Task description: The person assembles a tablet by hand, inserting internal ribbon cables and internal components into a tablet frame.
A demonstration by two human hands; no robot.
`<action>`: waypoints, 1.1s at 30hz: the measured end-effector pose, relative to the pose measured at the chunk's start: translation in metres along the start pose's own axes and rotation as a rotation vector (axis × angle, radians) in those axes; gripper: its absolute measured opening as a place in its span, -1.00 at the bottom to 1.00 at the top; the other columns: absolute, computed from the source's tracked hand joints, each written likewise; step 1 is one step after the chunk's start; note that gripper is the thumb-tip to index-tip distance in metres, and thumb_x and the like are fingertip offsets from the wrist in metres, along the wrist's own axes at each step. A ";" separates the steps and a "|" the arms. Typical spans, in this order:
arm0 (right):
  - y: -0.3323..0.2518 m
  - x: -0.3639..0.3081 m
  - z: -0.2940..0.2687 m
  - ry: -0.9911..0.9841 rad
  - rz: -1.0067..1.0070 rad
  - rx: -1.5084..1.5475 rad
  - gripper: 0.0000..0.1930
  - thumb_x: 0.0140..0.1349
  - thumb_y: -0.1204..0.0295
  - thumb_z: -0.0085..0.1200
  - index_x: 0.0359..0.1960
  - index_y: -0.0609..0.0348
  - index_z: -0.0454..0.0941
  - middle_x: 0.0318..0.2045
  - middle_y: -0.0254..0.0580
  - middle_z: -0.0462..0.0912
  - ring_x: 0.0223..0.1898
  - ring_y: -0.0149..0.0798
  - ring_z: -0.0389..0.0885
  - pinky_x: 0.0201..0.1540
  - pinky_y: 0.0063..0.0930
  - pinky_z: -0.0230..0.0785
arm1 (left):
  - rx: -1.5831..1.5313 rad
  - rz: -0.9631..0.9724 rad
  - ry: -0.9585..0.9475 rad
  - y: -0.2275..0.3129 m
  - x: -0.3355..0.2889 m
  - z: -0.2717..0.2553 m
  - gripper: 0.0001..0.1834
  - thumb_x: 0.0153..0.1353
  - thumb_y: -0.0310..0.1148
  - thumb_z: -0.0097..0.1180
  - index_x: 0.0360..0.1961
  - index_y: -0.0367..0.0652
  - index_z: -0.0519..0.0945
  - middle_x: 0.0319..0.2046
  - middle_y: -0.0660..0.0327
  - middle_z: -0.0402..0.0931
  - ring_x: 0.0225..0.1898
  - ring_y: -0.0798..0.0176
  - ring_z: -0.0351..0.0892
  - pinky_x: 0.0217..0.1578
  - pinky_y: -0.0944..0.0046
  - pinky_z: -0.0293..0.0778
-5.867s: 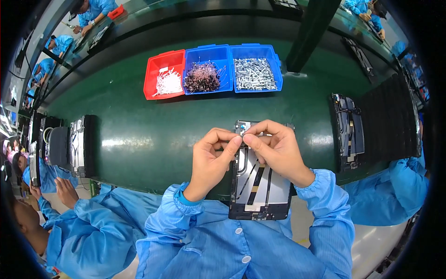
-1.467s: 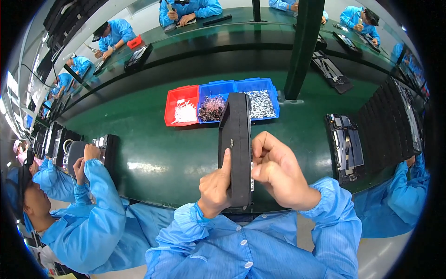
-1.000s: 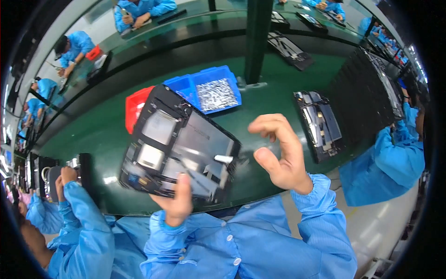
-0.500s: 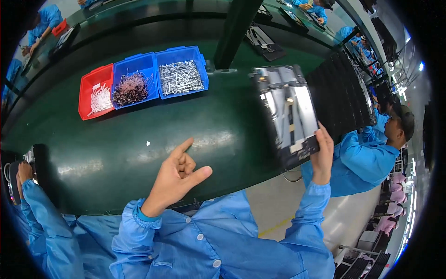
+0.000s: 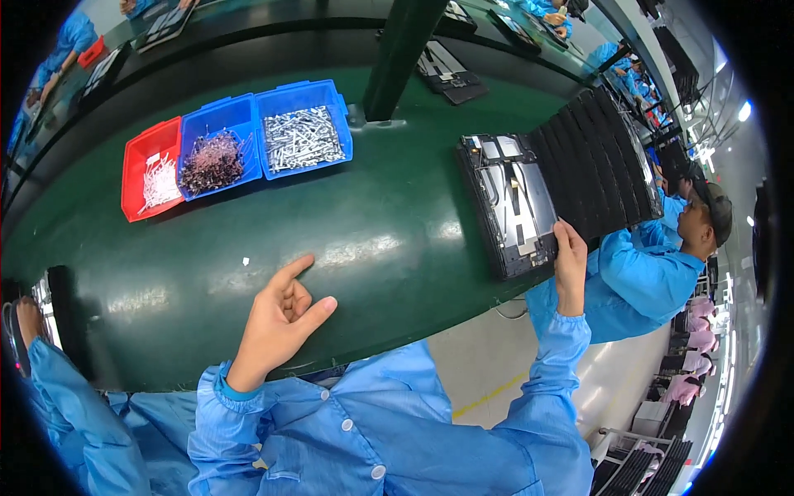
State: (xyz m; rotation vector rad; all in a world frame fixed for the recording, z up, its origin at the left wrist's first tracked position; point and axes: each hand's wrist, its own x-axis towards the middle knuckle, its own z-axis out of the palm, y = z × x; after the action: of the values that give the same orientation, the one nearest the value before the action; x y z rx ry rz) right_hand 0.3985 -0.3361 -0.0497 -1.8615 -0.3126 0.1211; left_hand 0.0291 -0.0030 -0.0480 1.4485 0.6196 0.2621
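My right hand grips the near right corner of an opened tablet-like device, thumb on top. The device's black frame shows silvery plates, pale strips and small circuitry inside. It is at the right of the green table, against a row of black panels. Whether it rests on the table or on another device beneath, I cannot tell. My left hand hovers over the table's near middle with nothing in it, index finger extended, thumb apart and the other fingers loosely bent.
Beyond my left hand stand a red bin with white strips, a blue bin with brownish pieces and another blue bin with silvery pieces. A green post rises behind them. Co-workers in blue sit at both sides.
My right hand has lowered the device and brought it beside the black panels, where it looks steadier. My left hand has shifted left in the picture, as have the bins with the view.
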 end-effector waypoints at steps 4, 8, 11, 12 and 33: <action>-0.001 -0.009 0.018 0.190 -0.304 -0.558 -0.57 0.39 0.23 0.11 0.00 0.47 0.60 -0.19 0.11 0.72 -0.20 -0.05 0.68 -0.01 -0.36 0.47 | -0.017 0.001 -0.005 0.002 -0.007 -0.007 -0.40 0.21 -0.45 0.34 0.26 -0.34 0.43 -0.51 0.47 0.24 -0.48 0.63 0.22 -0.46 0.56 0.19; -0.030 -0.031 0.039 0.154 -0.369 -0.720 -0.24 0.13 0.05 0.34 0.17 0.48 0.44 0.02 0.28 0.60 -0.01 0.10 0.63 0.06 -0.22 0.44 | 0.063 -0.048 -0.044 0.006 -0.008 -0.008 -0.50 0.23 -0.47 0.31 0.19 -0.35 0.50 -0.53 0.49 0.23 -0.50 0.64 0.20 -0.48 0.56 0.18; -0.064 -0.030 0.075 -0.062 -0.426 -0.950 0.15 -0.18 -0.08 0.47 0.36 0.43 0.19 0.14 0.34 0.46 0.11 0.25 0.49 0.19 -0.03 0.32 | 0.065 -0.050 -0.075 0.006 -0.008 -0.011 -0.51 0.24 -0.46 0.31 0.18 -0.35 0.51 -0.53 0.49 0.23 -0.51 0.64 0.19 -0.48 0.56 0.18; -0.057 -0.028 0.079 -0.015 -0.495 -1.082 0.17 -0.22 -0.09 0.48 0.36 0.41 0.20 0.13 0.34 0.45 0.09 0.29 0.47 0.22 0.03 0.28 | 0.057 -0.039 -0.082 0.007 -0.007 -0.012 -0.51 0.24 -0.46 0.31 0.18 -0.35 0.51 -0.53 0.49 0.23 -0.51 0.64 0.19 -0.49 0.56 0.17; -0.124 0.022 0.158 -0.112 -0.484 -0.420 -0.20 0.17 0.09 0.33 0.29 0.40 0.31 0.10 0.29 0.51 0.06 0.08 0.59 0.11 -0.16 0.46 | 0.068 -0.073 -0.021 0.004 -0.010 -0.030 -0.63 0.29 -0.50 0.24 0.10 -0.35 0.57 -0.58 0.51 0.23 -0.56 0.66 0.16 -0.54 0.55 0.11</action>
State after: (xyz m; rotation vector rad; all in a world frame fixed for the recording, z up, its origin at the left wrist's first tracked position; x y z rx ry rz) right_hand 0.3624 -0.1507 0.0206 -2.1358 -0.9124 -0.1866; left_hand 0.0056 0.0174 -0.0418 1.4889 0.6686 0.1702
